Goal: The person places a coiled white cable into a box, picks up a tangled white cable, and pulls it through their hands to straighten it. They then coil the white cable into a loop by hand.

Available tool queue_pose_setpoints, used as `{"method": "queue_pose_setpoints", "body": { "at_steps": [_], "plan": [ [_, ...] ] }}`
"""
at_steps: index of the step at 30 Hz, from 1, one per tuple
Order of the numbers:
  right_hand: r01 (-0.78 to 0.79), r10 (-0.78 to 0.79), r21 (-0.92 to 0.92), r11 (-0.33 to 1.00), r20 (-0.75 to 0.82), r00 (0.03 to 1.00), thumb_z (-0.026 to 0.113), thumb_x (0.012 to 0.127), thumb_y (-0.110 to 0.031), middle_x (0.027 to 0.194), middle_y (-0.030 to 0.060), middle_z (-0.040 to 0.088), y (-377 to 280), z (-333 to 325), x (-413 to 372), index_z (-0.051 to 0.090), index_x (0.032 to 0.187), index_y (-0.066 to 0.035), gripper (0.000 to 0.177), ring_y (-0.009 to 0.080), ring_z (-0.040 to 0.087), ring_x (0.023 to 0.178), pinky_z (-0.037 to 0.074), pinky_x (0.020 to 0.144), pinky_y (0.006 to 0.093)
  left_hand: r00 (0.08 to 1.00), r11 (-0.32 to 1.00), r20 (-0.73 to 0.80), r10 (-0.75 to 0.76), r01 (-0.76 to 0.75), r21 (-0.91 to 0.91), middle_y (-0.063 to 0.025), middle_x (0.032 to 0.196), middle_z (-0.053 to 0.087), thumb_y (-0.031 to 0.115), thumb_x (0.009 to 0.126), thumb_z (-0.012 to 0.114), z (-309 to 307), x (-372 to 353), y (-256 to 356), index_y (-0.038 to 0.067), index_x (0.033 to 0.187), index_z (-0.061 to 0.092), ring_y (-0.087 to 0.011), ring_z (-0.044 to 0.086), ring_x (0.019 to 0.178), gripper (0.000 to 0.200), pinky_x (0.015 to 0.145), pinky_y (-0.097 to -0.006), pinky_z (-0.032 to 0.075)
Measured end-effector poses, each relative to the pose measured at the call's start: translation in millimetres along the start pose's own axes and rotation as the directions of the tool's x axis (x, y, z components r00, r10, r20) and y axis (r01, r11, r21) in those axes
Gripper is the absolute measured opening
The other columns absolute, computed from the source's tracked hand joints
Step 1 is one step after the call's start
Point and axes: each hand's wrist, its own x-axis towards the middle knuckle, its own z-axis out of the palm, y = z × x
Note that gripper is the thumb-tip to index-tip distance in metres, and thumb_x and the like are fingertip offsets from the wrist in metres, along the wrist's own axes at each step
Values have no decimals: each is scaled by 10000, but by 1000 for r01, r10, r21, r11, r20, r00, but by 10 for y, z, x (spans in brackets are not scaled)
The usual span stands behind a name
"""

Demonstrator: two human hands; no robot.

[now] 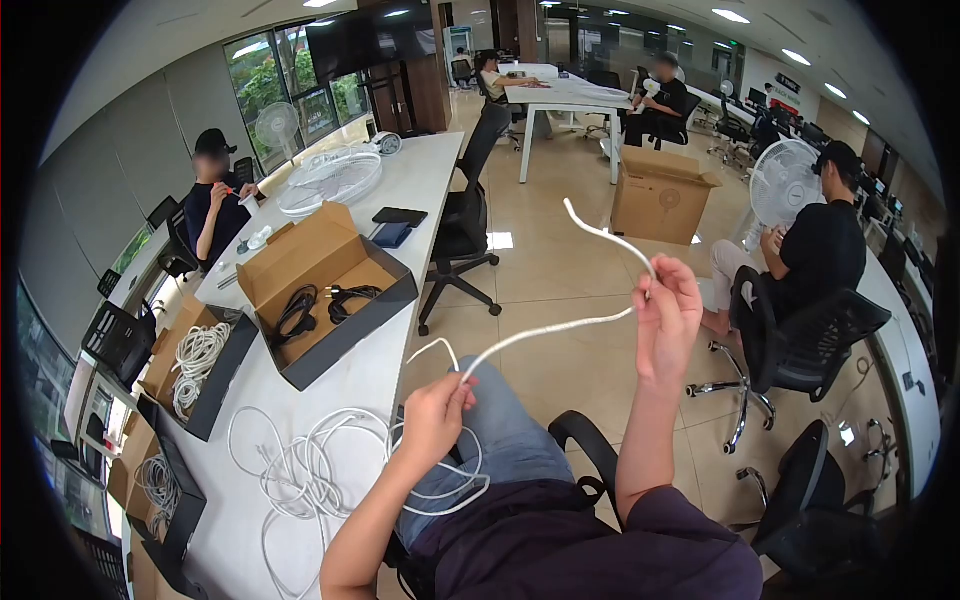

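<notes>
A white cable (545,328) runs between my two hands, above my lap. My left hand (435,418) is closed around it near the table edge, the fingers wrapped on the cable. Raised higher and farther right, my right hand (668,318) pinches the same cable between thumb and fingers. A short free length with a cut-looking end curves up and left from that pinch. On the table beside my left arm lies a loose tangle of white cable (305,465), with loops hanging over the edge toward my lap. Whether it joins the held cable is partly hidden by my hand.
On the white table (250,520) an open box (350,345) holds black cables; a second box (225,400) and third box (185,520) hold coiled cables. Fan parts (330,185) lie farther back. A chair (465,220) and a carton (655,205) stand ahead; people sit around.
</notes>
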Motion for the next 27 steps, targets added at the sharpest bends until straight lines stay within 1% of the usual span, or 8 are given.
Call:
{"method": "queue_pose_setpoints", "body": {
  "at_steps": [3,6,9,13,17,19,23,27],
  "plan": [
    [0,8,-126,992,67,998,490,848,96,1152,102,544,-21,-42,-51,567,1139,8,314,101,549,833,439,658,225,992,969,3,-127,125,-211,-104,824,666,62,957,472,0,92,-16,-16,922,615,-167,646,710,166,657,-294,503],
    [47,-17,-408,912,75,997,540,804,86,1198,117,529,9,95,-131,560,1163,15,367,139,569,925,463,774,259,992,893,58,-112,126,-432,-81,842,670,96,986,442,11,235,86,0,944,593,-147,640,780,184,730,-277,487],
    [128,16,-552,824,249,968,591,777,53,1253,135,525,101,168,-186,558,1198,0,425,233,538,1109,402,951,335,984,758,115,-138,180,-627,-66,872,655,162,1011,417,-41,337,284,55,983,550,-151,624,864,173,785,-273,476],
    [117,231,-659,743,416,880,631,778,19,1228,145,564,289,338,-326,575,1189,-8,416,256,536,1163,390,1002,353,990,549,95,-105,138,-825,-50,916,617,209,999,457,-170,405,314,77,994,542,-150,612,869,157,759,-306,528],
    [-34,417,-626,779,477,773,626,855,-64,1189,141,600,700,420,-460,582,1177,11,334,234,561,1137,404,986,343,985,437,65,-161,130,-890,-40,934,582,206,990,481,-229,394,295,66,1023,545,-134,591,870,157,754,-314,552],
    [-266,516,-507,820,455,726,578,900,-81,1222,137,587,899,434,-509,549,1229,12,343,220,563,1137,413,976,336,980,416,90,-178,157,-896,-40,918,574,198,1006,449,-282,386,232,67,1021,546,-129,584,866,164,745,-311,552],
    [-538,579,-232,810,459,674,482,968,-106,1298,136,543,937,605,-508,435,1361,-4,409,194,531,1185,415,973,315,953,377,226,-202,289,-880,-24,802,530,210,1007,439,-310,360,203,55,1084,515,-106,516,610,189,541,-233,444],
    [-439,493,-232,868,509,706,442,964,-92,1349,136,504,1011,677,-495,352,1425,-32,474,200,483,1243,384,1005,323,874,310,460,-156,486,-818,7,687,439,255,1028,369,-341,322,170,47,1111,512,-66,405,505,265,454,-191,329]
  ]
}}
